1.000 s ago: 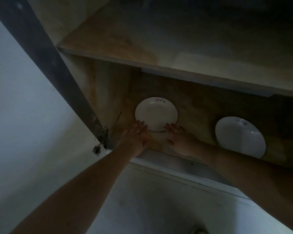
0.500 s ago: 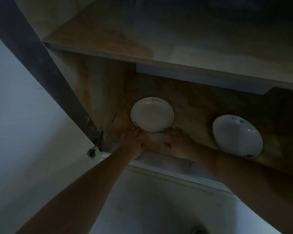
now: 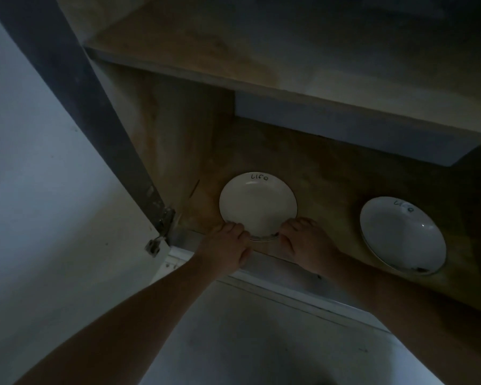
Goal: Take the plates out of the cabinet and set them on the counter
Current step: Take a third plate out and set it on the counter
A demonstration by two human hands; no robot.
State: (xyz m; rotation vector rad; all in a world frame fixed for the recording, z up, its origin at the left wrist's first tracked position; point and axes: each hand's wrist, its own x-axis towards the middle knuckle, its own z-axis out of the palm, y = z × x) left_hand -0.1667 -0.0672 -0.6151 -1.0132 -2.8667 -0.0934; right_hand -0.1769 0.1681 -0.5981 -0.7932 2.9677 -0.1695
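Two white plates lie on the wooden lower shelf point(image 3: 331, 190) of an open cabinet. The left plate point(image 3: 257, 202) has dark writing on its far rim. My left hand point(image 3: 225, 244) holds its near left edge and my right hand point(image 3: 303, 238) holds its near right edge, fingers curled over the rim. The plate's near edge juts slightly past the fingers. The second plate point(image 3: 401, 236) sits further right on the same shelf, untouched, with writing on its far rim too.
An upper shelf point(image 3: 289, 65) overhangs the plates. The open cabinet door point(image 3: 53, 190) with its hinge point(image 3: 157, 234) stands at the left. Below the shelf's front edge is a pale surface point(image 3: 261, 343). The scene is dim.
Both hands have closed in on the near rim of the left plate and taken hold of it. The view has shifted a little; the right plate has not moved.
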